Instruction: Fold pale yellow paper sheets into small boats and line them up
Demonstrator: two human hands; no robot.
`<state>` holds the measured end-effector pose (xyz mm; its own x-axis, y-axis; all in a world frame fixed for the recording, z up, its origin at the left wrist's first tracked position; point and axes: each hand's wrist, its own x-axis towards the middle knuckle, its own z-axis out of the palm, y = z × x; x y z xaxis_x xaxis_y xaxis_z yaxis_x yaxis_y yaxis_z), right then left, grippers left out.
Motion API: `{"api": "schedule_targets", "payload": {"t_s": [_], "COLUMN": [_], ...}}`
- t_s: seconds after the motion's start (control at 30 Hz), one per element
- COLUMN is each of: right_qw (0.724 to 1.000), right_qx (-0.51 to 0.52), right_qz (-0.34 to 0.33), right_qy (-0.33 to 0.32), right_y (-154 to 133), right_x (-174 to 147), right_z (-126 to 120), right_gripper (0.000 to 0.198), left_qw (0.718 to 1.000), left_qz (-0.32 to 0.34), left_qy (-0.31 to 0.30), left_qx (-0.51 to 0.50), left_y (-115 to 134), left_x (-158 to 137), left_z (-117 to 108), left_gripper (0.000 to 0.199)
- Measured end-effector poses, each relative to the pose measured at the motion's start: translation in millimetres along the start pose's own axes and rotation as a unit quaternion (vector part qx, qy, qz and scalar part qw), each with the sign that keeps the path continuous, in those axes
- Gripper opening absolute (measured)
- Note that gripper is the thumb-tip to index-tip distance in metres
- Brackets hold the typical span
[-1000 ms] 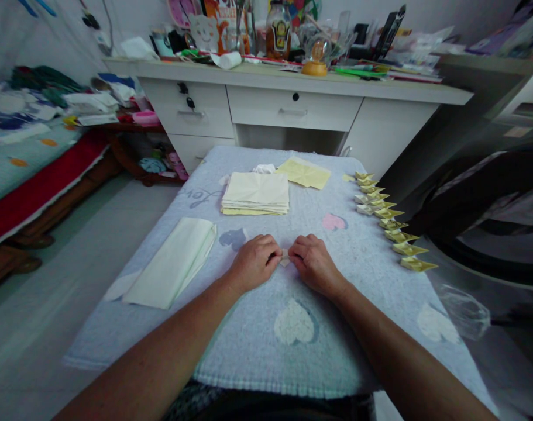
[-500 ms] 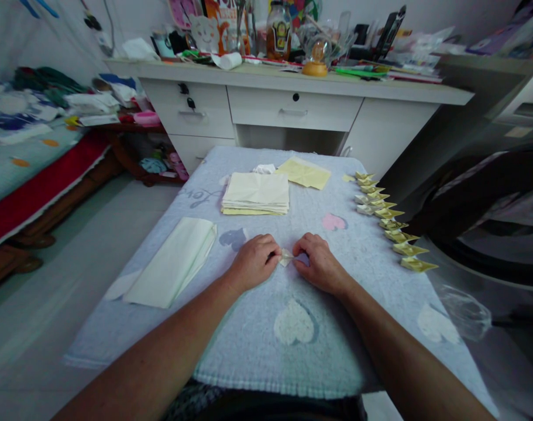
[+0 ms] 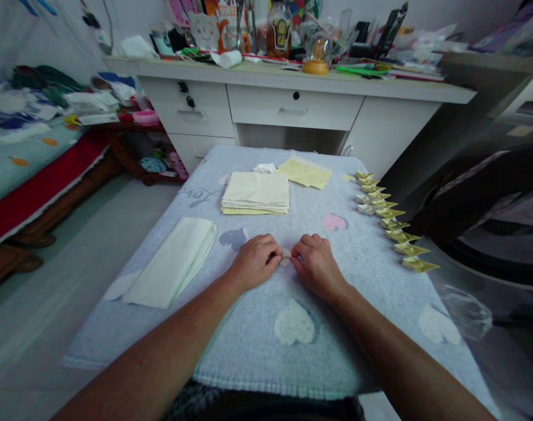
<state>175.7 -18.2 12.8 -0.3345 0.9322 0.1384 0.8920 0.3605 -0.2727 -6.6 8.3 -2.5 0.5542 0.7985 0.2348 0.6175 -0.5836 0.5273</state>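
A small folded piece of pale paper [image 3: 285,258] sits between my two hands, low over the cloth-covered table. My left hand [image 3: 258,261] pinches its left side with thumb and forefinger. From the other side, the fingertips of my right hand [image 3: 317,263] close on its right edge. Fingers hide part of the paper's shape. Beyond my hands lies a stack of cream paper sheets [image 3: 255,193]. To the right runs a row of several folded paper pieces with pointed ends [image 3: 404,236], yellow and cream.
A yellow creased sheet [image 3: 308,173] lies behind the stack, beside a crumpled white tissue [image 3: 264,168]. On the left rests a long folded pale green paper [image 3: 172,263]. A white desk [image 3: 295,111] crowded with jars stands at the back. A clear plastic bag [image 3: 468,316] hangs by the right edge.
My right hand has moved slightly left, nearer my left hand, and its fingers now cover more of the paper's right end. My left hand stays nearly still.
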Motion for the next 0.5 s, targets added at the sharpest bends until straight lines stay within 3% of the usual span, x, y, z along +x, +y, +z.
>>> {"api": "schedule_targets", "payload": {"t_s": [0.27,0.5], "right_qw": [1.000,0.998], "right_qx": [-0.021,0.034], "right_qz": [0.011,0.028], "right_qy": [-0.006,-0.046], "right_y": [-3.2,0.3], "right_x": [-0.8,5.3], "right_z": [5.1,3.2], "right_gripper": [0.010,0.011], "left_qw": [1.000,1.000], "left_qz": [-0.007,-0.015], "left_qy": [0.003,0.007], "left_qx": [-0.001,-0.009], "left_y": [0.9,0.6], "left_x": [-0.5,0.0], "left_z": [-0.2,0.9], "left_gripper": [0.013,0.014]}}
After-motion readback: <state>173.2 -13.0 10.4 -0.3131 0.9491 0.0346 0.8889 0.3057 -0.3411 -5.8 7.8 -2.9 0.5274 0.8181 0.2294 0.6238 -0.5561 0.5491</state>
